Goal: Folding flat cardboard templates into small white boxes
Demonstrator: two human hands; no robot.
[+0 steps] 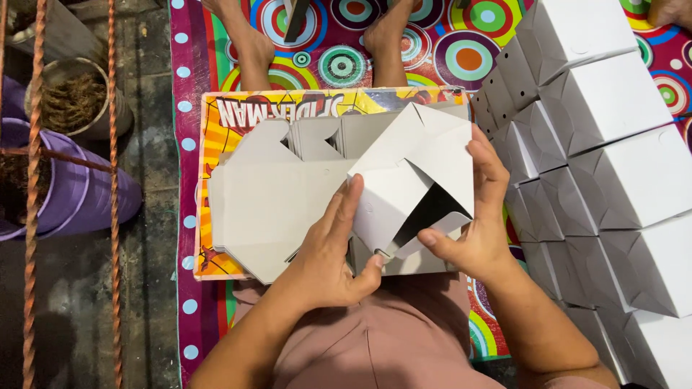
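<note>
A half-folded white box [411, 184] is clamped between both hands above the flat stack [267, 209]: left hand [328, 252] pressed on its lower-left face, right hand [476, 216] gripping its right side, flap open downward.

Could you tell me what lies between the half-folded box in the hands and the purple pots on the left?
In the head view, a stack of flat grey box blanks lies there, on a colourful board.

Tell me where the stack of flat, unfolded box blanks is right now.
The stack of flat box blanks lies left of centre on the colourful tray, beside the left hand and the half-folded box.
</note>
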